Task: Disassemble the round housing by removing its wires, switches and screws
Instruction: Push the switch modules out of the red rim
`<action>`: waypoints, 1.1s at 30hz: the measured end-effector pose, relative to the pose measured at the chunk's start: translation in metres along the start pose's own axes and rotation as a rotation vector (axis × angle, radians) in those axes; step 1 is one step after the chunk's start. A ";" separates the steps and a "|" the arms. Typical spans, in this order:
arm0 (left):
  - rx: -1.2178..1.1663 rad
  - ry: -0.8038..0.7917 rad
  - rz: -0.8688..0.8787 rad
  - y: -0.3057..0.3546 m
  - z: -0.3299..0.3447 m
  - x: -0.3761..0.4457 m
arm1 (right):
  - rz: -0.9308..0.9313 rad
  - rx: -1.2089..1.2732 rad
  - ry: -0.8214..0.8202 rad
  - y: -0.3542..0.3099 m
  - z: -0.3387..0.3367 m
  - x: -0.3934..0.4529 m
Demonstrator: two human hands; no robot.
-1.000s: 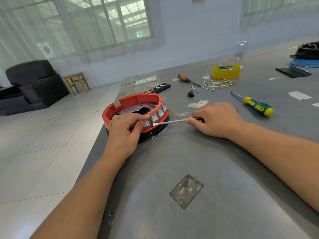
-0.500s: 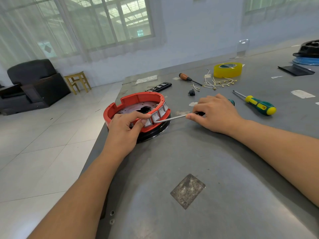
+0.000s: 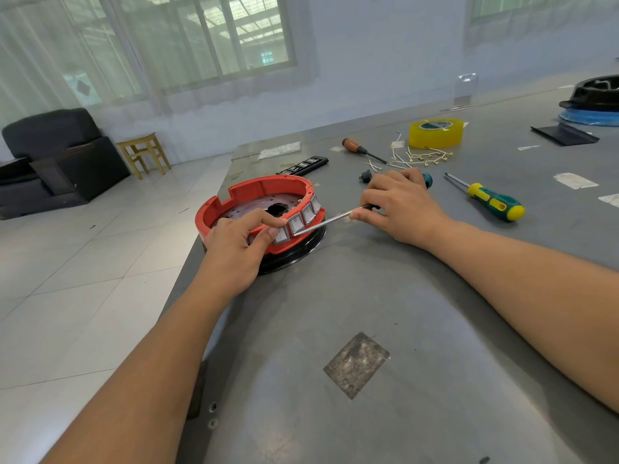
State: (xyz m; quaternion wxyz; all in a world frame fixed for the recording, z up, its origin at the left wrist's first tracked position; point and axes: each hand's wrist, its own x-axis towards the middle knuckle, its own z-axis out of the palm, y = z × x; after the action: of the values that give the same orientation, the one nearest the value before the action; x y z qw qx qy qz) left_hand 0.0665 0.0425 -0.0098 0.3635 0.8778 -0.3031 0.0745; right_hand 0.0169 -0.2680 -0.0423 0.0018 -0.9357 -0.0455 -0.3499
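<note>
The round red housing (image 3: 268, 190) on a black base sits at the table's left edge, with a row of grey rocker switches (image 3: 296, 224) in its near-right wall. My left hand (image 3: 237, 247) grips the housing's near rim, thumb against the leftmost switch. My right hand (image 3: 400, 209) holds a screwdriver (image 3: 330, 221) with a teal handle end; its metal tip touches the lower edge of a switch. Removed white wires with brass terminals (image 3: 418, 159) lie farther back on the table.
On the grey metal table (image 3: 402, 313) lie a green-yellow screwdriver (image 3: 492, 200), an orange-handled screwdriver (image 3: 360, 149), a yellow tape roll (image 3: 435, 132), a black switch strip (image 3: 303, 165), a small black part (image 3: 365, 176) and a black housing on a blue ring (image 3: 593, 102). The table's left edge drops to tiled floor.
My right hand moved left toward the housing and brought the screwdriver tip from clear of the switches up against a switch. My left hand keeps its grip on the rim.
</note>
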 end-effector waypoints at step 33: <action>-0.016 0.011 0.063 0.001 -0.006 -0.014 | 0.104 -0.266 0.027 -0.036 -0.025 -0.030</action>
State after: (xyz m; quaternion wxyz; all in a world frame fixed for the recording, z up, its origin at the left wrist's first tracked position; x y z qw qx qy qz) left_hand 0.0550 0.0527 -0.0102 0.3697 0.8644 -0.3291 0.0884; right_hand -0.0253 -0.2359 -0.0437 -0.1035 -0.9240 0.0499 -0.3647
